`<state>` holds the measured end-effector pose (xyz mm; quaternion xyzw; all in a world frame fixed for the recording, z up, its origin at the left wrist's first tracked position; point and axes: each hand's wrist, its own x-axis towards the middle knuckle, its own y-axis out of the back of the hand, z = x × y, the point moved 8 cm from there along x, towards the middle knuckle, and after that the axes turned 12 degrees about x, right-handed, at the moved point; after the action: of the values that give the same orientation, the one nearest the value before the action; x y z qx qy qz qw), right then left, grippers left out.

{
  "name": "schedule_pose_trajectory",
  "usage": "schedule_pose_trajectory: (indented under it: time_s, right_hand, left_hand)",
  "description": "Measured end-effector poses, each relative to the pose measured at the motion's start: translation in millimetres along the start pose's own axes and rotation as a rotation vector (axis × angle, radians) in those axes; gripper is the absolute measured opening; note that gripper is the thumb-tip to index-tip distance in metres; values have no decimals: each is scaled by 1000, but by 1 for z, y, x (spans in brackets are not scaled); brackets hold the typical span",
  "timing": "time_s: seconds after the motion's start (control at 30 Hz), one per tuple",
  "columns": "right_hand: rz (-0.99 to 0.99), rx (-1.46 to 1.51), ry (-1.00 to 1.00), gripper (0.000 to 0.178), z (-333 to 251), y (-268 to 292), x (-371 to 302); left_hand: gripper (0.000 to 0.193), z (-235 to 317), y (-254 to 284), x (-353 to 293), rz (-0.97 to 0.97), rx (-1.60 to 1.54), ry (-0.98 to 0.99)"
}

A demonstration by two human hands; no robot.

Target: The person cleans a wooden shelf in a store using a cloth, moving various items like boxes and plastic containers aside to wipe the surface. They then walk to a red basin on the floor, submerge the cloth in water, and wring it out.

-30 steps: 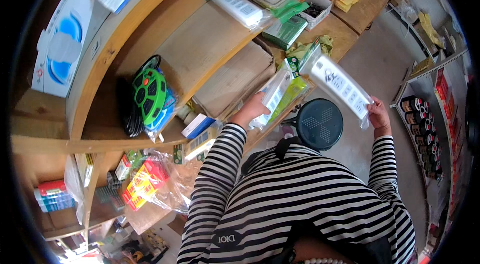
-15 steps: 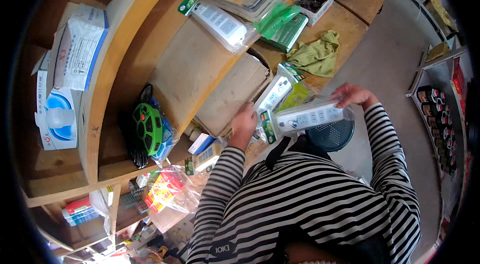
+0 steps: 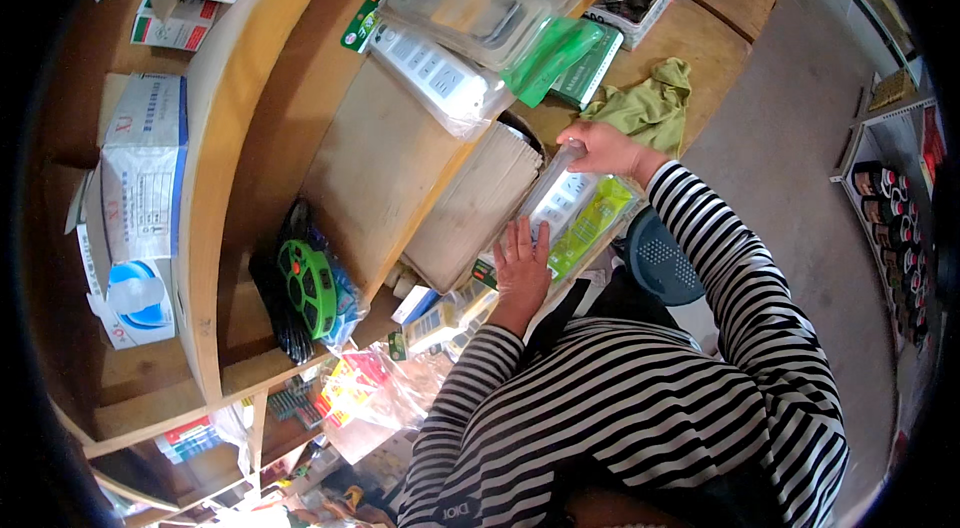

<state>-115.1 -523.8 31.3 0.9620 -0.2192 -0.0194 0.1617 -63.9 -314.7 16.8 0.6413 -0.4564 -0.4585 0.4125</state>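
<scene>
Resting near the table's (image 3: pixel 716 68) front edge, the strip (image 3: pixel 566 196) seems placed, unreleased: left hand (image 3: pixel 522 278) spread over it, right hand (image 3: pixel 598 150) gripping its far end.

Left fingers (image 3: pixel 524 238) spread flat, right fingers (image 3: pixel 584 135) curled, right forearm (image 3: pixel 740 253) slanting inward

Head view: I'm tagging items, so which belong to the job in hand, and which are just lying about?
In the job:
- packaged power strip, with left hand and right hand on it

Lying about:
- crumpled cloth
- green reel
</scene>
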Motion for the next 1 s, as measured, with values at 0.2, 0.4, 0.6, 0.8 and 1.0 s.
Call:
schedule_pose_trajectory:
  time_s: [0.2,0.4,0.6,0.8,1.0]
  right_hand:
    - [689,-236,-18,43,40,34,-52]
    - [399,165,-410,32,102,0,-51]
    - [304,6,-413,29,88,8,-47]
    - [554,-318,-459,40,94,59,-70]
    - [409,-521,-670,74,77,75,-49]
  left_hand:
    - [51,-3,-9,13,42,-16,25]
    - [64,-6,-1,12,6,-113,17]
    - [79,-7,-6,11,-81,-193,-7]
    - [82,-3,0,17,-175,-129,-73]
    - [60,-9,60,11,80,-377,-68]
